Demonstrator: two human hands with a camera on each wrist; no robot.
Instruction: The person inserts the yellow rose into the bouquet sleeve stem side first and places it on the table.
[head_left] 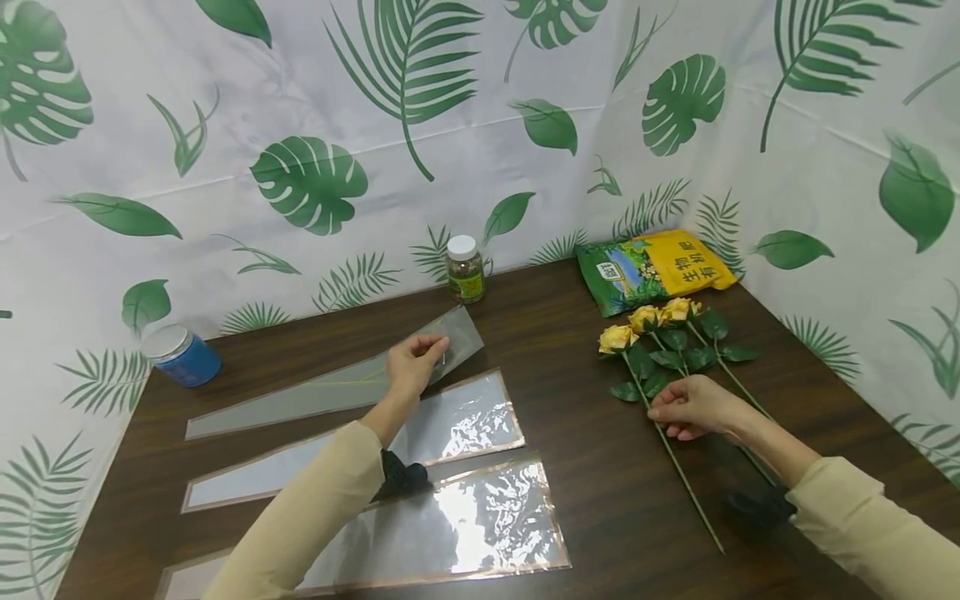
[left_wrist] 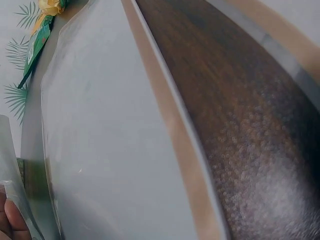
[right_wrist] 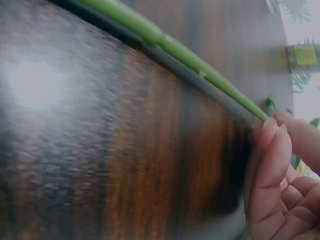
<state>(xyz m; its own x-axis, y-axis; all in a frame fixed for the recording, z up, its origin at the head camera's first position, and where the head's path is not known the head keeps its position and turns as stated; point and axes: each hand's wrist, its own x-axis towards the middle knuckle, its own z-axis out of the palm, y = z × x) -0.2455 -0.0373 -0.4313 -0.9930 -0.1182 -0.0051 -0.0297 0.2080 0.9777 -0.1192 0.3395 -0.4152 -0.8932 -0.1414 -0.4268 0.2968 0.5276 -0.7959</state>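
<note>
My left hand (head_left: 411, 360) pinches the wide end of a clear tapered flower sleeve (head_left: 277, 400), the farthest of three on the table. In the left wrist view its fingertips (left_wrist: 16, 220) show at the lower left behind the clear film. My right hand (head_left: 693, 406) pinches the green stem of the leftmost artificial yellow rose (head_left: 617, 338) between thumb and fingers. The right wrist view shows this stem (right_wrist: 190, 62) running close above the wood. Two more roses, a middle one (head_left: 645, 317) and a right one (head_left: 681, 309), lie alongside.
Two copper-edged clear sleeves, a middle one (head_left: 472, 421) and a near one (head_left: 450, 533), lie in front. At the back stand a blue jar (head_left: 187, 360) and a white-lidded bottle (head_left: 467, 275). A yellow-green fertilizer bag (head_left: 652, 271) lies by the leaf-printed backdrop (head_left: 465, 108).
</note>
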